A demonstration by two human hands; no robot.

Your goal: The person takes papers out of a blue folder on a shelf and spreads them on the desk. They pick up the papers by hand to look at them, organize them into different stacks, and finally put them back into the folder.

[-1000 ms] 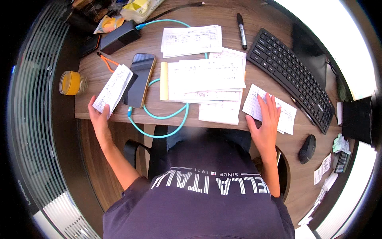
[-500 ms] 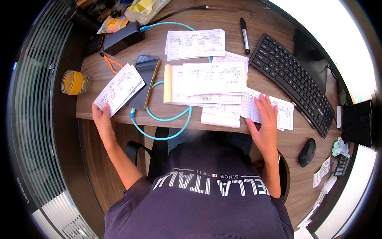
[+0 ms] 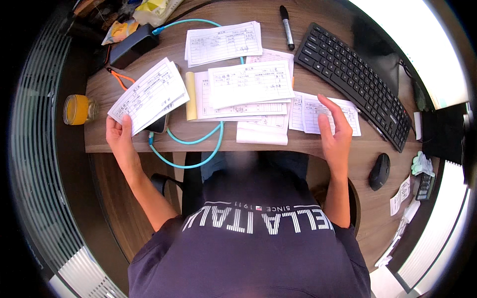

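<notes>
My left hand [image 3: 121, 139] pinches the lower corner of a small fanned stack of paper slips [image 3: 151, 97], thumb on top. The slips are tilted above a phone [image 3: 159, 125] and cover most of it. My right hand [image 3: 335, 131] is raised with thumb and fingers apart, holding nothing, just above some form slips [image 3: 330, 115] at the desk's right front. In the middle lies a pad with a yellow binding [image 3: 191, 97], and loose slips [image 3: 251, 84] rest on it. Another stack of slips [image 3: 223, 43] lies behind the pad. A pinkish pad [image 3: 262, 136] is partly under the middle pile.
A black keyboard [image 3: 353, 82], a marker [image 3: 286, 28] and a mouse [image 3: 379, 171] lie to the right. At the left are a yellow-banded jar [image 3: 77, 110] and a dark box [image 3: 133, 46]. A turquoise cable [image 3: 218, 149] loops over the desk's front edge.
My right hand has lifted off the slips at the right, its fingers now apart. My left hand has raised its stack, which now hides more of the phone. The whole view has shifted slightly.
</notes>
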